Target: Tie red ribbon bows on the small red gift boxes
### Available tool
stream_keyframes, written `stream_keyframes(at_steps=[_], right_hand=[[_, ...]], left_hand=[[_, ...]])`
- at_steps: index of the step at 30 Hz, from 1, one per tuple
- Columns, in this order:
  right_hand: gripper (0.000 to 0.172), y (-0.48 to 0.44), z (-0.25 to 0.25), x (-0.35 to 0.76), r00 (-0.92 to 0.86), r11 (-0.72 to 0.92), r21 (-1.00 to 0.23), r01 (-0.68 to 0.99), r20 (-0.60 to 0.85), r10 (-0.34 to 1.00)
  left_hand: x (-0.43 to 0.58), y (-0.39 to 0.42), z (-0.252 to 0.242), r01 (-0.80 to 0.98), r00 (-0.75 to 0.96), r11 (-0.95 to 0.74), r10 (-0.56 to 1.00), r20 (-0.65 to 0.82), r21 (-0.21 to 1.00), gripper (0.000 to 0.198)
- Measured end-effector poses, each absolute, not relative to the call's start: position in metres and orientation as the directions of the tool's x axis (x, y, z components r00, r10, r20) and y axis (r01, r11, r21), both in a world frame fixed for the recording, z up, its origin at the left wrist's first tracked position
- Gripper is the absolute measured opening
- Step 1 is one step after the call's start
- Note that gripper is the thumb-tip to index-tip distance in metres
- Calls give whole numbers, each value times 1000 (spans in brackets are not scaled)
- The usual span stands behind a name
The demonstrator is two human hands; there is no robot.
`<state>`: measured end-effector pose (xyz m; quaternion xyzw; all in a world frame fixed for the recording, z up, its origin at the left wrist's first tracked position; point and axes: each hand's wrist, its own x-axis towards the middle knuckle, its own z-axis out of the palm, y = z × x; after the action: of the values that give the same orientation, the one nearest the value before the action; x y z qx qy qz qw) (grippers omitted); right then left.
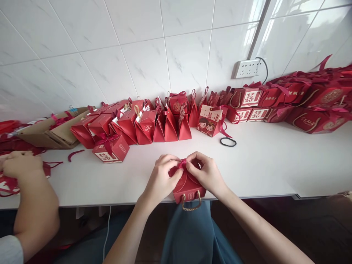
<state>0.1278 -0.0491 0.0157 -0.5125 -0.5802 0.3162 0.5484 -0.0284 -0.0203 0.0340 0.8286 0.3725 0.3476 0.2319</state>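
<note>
A small red gift box (188, 187) with a rope handle hanging over the table's front edge sits between my hands. My left hand (162, 178) is closed in a pinch on the red ribbon (182, 164) at the top of the box. My right hand (205, 172) pinches the same ribbon from the other side, fingers curled over the box top. Both hands rest on the white table (261, 161) near its front edge.
A row of several red gift boxes (154, 123) lines the tiled wall, with more piled at the right (308, 102). A lone box (111, 148) and a black hair tie (228, 142) lie on the table. Another person's hand (20, 165) works at the left by ribbons and cardboard (55, 132).
</note>
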Motion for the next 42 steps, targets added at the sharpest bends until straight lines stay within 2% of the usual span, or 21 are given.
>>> stream_keyframes(at_steps=[6, 13, 23, 27, 31, 36, 39, 42], right_hand=[[12, -50, 17, 128, 118, 269, -931, 246, 305, 945], [15, -49, 15, 131, 71, 288, -911, 294, 321, 944], [12, -45, 16, 137, 6, 325, -898, 296, 342, 940], [6, -48, 15, 140, 6, 355, -883, 308, 375, 927], [10, -62, 18, 145, -2, 418, -777, 470, 473, 881], [11, -72, 18, 144, -64, 441, -650, 619, 518, 853], [15, -69, 16, 141, -22, 439, -648, 622, 547, 837], [16, -66, 16, 139, 32, 396, -705, 588, 510, 860]], left_hand=[[-27, -27, 35, 383, 471, -515, 823, 317, 767, 13], [-19, -23, 25, 285, 368, -304, 910, 189, 909, 26], [-25, -16, 18, 101, 476, -149, 876, 84, 984, 28], [-24, -15, 14, 5, 441, -62, 896, 54, 998, 27], [-25, -15, 12, -21, 418, -55, 907, 59, 998, 27], [-26, -17, 14, 14, 433, -87, 899, 72, 996, 28], [-27, -18, 15, 61, 439, -138, 893, 98, 988, 29], [-28, -20, 17, 128, 444, -225, 884, 147, 966, 32]])
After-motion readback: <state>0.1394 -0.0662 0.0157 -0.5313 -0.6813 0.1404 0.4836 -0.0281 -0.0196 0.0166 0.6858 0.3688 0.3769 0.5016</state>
